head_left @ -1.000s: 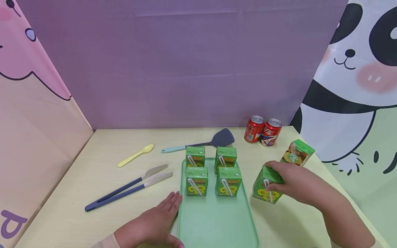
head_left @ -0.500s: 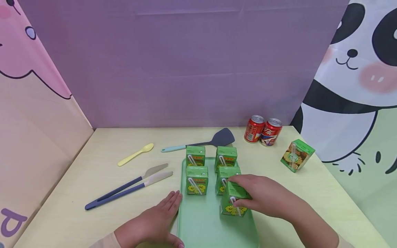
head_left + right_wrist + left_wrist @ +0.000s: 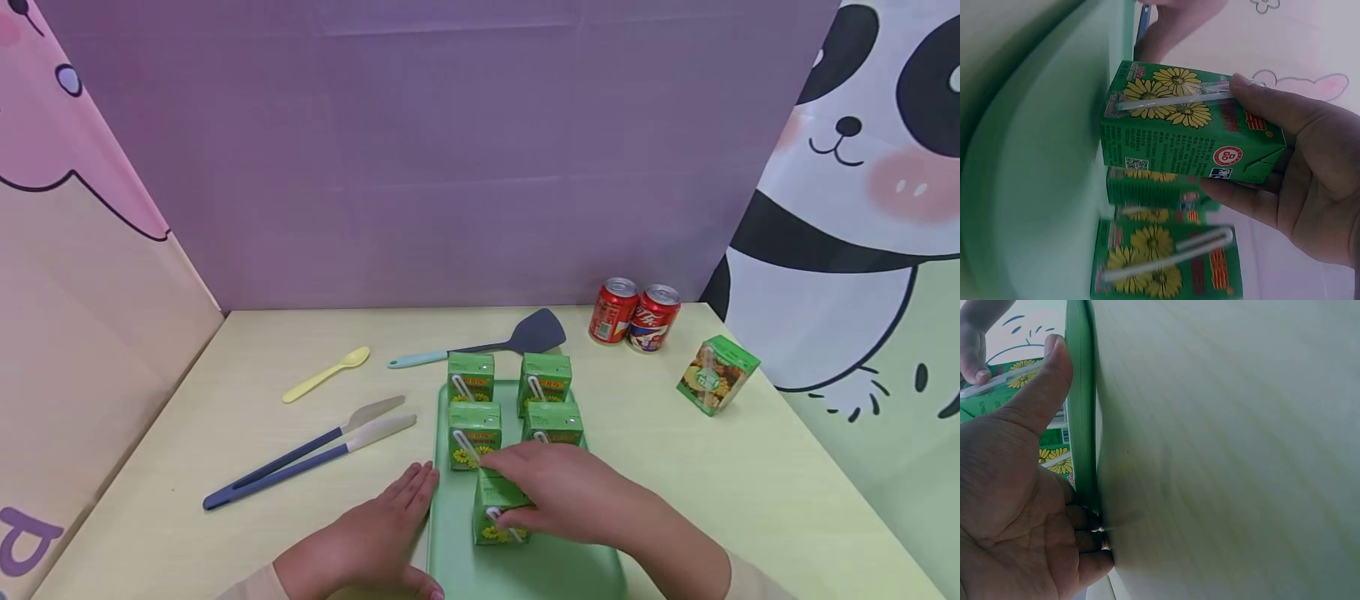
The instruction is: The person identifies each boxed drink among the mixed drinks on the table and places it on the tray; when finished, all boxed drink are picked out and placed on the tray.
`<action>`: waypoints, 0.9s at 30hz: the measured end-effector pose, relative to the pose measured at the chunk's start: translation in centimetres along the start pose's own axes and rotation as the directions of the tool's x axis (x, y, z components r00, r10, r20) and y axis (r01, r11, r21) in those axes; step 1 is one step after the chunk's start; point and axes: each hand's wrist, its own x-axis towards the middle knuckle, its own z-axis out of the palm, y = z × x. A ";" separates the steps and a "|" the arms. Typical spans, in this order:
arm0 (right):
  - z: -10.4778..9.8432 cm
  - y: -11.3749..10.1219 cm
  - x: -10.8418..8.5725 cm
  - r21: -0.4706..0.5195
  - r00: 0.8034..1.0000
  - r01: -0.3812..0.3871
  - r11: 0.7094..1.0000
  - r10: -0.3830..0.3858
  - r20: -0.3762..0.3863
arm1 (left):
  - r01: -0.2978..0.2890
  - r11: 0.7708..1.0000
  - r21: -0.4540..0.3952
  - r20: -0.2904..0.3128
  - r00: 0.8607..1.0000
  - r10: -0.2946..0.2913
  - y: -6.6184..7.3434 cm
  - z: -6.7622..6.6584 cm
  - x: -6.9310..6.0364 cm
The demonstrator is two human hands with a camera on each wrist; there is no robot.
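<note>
A green drink carton (image 3: pixel 489 500) with yellow flowers and a straw on its front is in my right hand (image 3: pixel 573 493). Thumb and fingers grip its upper part in the right wrist view, where the carton (image 3: pixel 1166 128) is upright over the light green tray (image 3: pixel 555 575). Whether its base touches the tray, I cannot tell. Behind it, several matching cartons (image 3: pixel 474 433) stand in two columns on the tray's far half. My left hand (image 3: pixel 367 537) lies at the tray's left edge with straight fingers; its fingertips touch the rim (image 3: pixel 1085 444) in the left wrist view.
Left of the tray lie blue-handled tongs (image 3: pixel 307 457) and a yellow spoon (image 3: pixel 327 374). A spatula (image 3: pixel 536 332) lies behind it. Two red cans (image 3: pixel 613 312) stand at the back right, and another green carton (image 3: pixel 717 375) stands near the table's right edge.
My right hand has carried the carton leftward from the table on the right, over the tray's right rim, to in front of the carton rows. The left hand has stayed put.
</note>
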 end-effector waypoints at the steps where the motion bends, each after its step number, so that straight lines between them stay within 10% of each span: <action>1: 0.1 -0.3 0.2 -0.001 1.000 0.009 1.000 -0.009 0.000 | -0.003 1.000 0.000 -0.003 1.000 0.003 0.0 0.0 0.0; 14: 1.4 -2.0 1.9 -0.056 0.999 0.040 0.998 -0.039 0.010 | -0.011 1.000 -0.004 -0.016 1.000 0.011 -0.2 0.1 -0.1; 27: 0.5 -0.5 0.8 0.090 1.000 -0.004 0.996 0.006 -0.023 | -0.002 1.000 -0.021 -0.012 1.000 0.002 -0.1 0.1 -0.1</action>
